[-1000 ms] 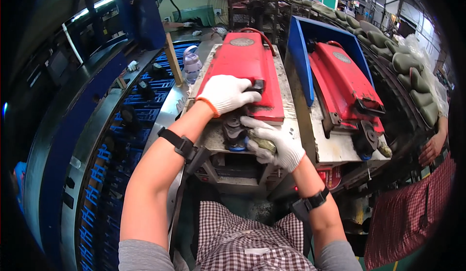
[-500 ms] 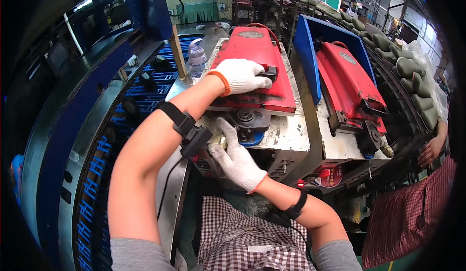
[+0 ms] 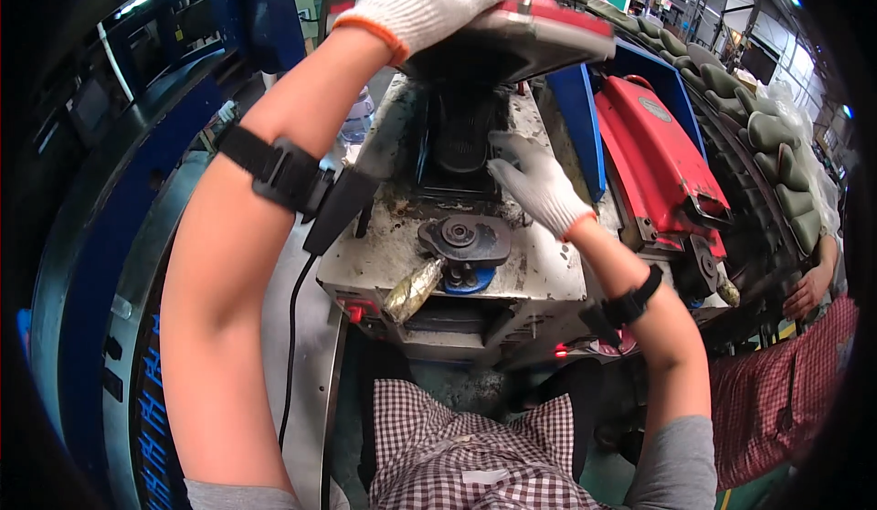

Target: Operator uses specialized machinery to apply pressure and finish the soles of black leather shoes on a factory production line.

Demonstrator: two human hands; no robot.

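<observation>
From my remote seat, head view. Edges first: the white machine top point(image 3: 548, 268) has bare room left and right of the clamp lever point(image 3: 489, 243), up to its front edge. The lifted red lid point(image 3: 585, 42) overhangs the far end of the recess; the blue panel point(image 3: 582, 126) walls off the right side, near my right hand point(image 3: 541, 179).

Count: two red lids, one lifted, one down on the neighbouring machine point(image 3: 658, 158); two clamp levers; two wrapped handles; one co-worker's hand point(image 3: 806, 291) at far right.

Black sole-shaped piece point(image 3: 459, 140): in the recess, under the lifted lid. Long axis runs near to far; rounded end toward me. The near wrapped handle point(image 3: 414, 291) slants down-left from its lever, past the front edge.

Left hand point(image 3: 420, 0): gloved, against the lid, thumb stretched rightward; the other fingers are hidden, so I cannot tell if it grips. Right hand: gloved, thumb and fingers spread, tips beside the sole-shaped piece; contact cannot be told.
</observation>
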